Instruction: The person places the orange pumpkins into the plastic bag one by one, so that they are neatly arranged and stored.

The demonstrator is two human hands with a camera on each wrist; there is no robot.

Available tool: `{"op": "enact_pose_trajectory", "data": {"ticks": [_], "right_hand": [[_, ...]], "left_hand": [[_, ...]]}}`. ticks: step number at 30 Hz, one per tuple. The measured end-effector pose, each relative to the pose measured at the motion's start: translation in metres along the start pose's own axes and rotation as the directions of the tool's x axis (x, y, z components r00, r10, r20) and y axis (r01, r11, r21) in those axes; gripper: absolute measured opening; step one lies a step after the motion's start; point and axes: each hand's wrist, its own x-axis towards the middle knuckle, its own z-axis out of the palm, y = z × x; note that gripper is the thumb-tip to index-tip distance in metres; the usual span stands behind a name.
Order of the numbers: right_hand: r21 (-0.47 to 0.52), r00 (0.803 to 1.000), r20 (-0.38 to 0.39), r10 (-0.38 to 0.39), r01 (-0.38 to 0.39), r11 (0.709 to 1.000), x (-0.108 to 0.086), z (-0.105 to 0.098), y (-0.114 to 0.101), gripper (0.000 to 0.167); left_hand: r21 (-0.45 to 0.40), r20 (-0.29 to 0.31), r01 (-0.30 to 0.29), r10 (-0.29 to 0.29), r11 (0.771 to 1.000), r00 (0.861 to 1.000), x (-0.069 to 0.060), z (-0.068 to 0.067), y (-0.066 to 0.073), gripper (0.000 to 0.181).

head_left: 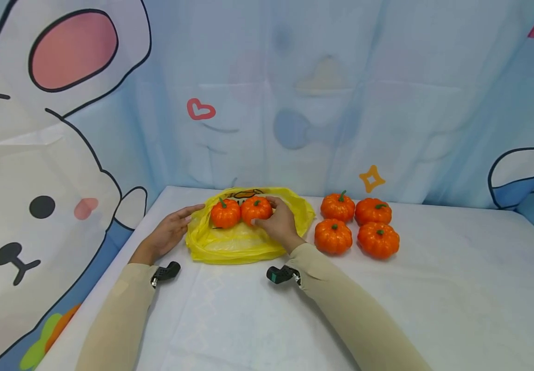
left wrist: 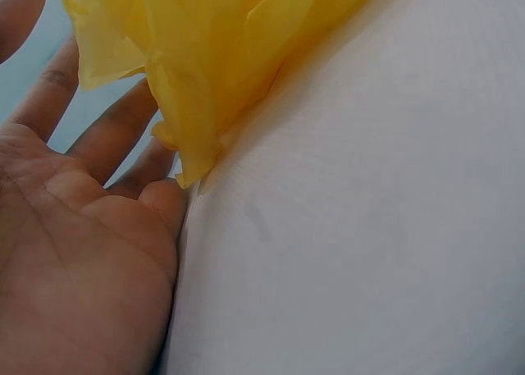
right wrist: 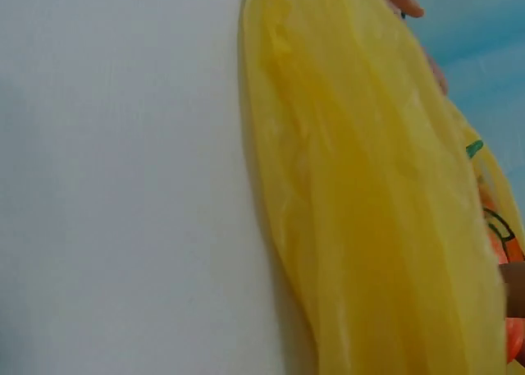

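Yellow plastic is formed into a bag (head_left: 230, 253), spread at the far left of a white table (head_left: 457, 268). In the left wrist view its crumpled edge is seen across the extended, parted fingers of the left hand (head_left: 167, 234), whose palm is shown only there; whether the bag is pressed by those fingers cannot be told. In the right wrist view most of the bag's near side is shown, with a little orange and a green stem (right wrist: 474, 149) glimpsed past it. Only in the head view are the bag's contents shown fully: two orange pumpkins are placed side by side, the left pumpkin (head_left: 225, 213) and the right pumpkin (head_left: 254, 208), the latter clamped between the thumb and fingers of the right hand (head_left: 282, 221). Outside, right of the bag, four more are grouped: a far-left pumpkin (head_left: 338, 207), a far-right pumpkin (head_left: 373, 212), a near-left pumpkin (head_left: 333, 237) and a near-right pumpkin (head_left: 378, 241).
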Motion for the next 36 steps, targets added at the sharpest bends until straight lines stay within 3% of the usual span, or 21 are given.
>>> {"op": "enact_pose_trajectory", "data": {"ticks": [9, 16, 21, 26, 30, 33, 36], "right_hand": [[-0.111, 1.000, -0.012, -0.008, 0.007, 0.994, 0.006, 0.001, -0.004, 0.076], [-0.156, 0.997, 0.080, -0.015, 0.028, 0.987, -0.002, -0.015, -0.010, 0.082], [-0.128, 0.983, 0.178, -0.036, 0.059, 0.990, -0.030, -0.044, -0.020, 0.080], [-0.084, 0.953, 0.226, -0.199, 0.223, 0.971, -0.076, -0.086, -0.013, 0.072], [-0.086, 0.928, 0.177, -0.327, 0.346, 0.934, -0.107, -0.121, 0.004, 0.061], [-0.131, 0.913, 0.068, -0.402, 0.408, 0.903, -0.122, -0.147, 0.018, 0.049], [-0.204, 0.885, -0.056, -0.461, 0.442, 0.873, -0.129, -0.172, 0.030, 0.039]], "left_hand": [[-0.009, -0.005, 0.004, -0.004, 1.000, 1.000, 0.001, 0.000, 0.001, 0.048], [0.001, 0.008, -0.003, 0.003, 1.000, 1.000, 0.002, 0.001, 0.001, 0.048], [-0.009, 0.006, 0.005, -0.005, 1.000, 1.000, 0.000, 0.000, 0.001, 0.049], [0.002, 0.021, -0.002, 0.002, 1.000, 1.000, 0.003, 0.000, 0.001, 0.049], [0.014, 0.015, 0.008, -0.008, 1.000, 1.000, 0.002, -0.001, 0.003, 0.048], [0.028, 0.013, 0.017, -0.017, 0.999, 1.000, 0.000, -0.003, 0.006, 0.048], [0.035, 0.015, 0.012, -0.012, 0.999, 1.000, 0.000, -0.005, 0.008, 0.048]]}}
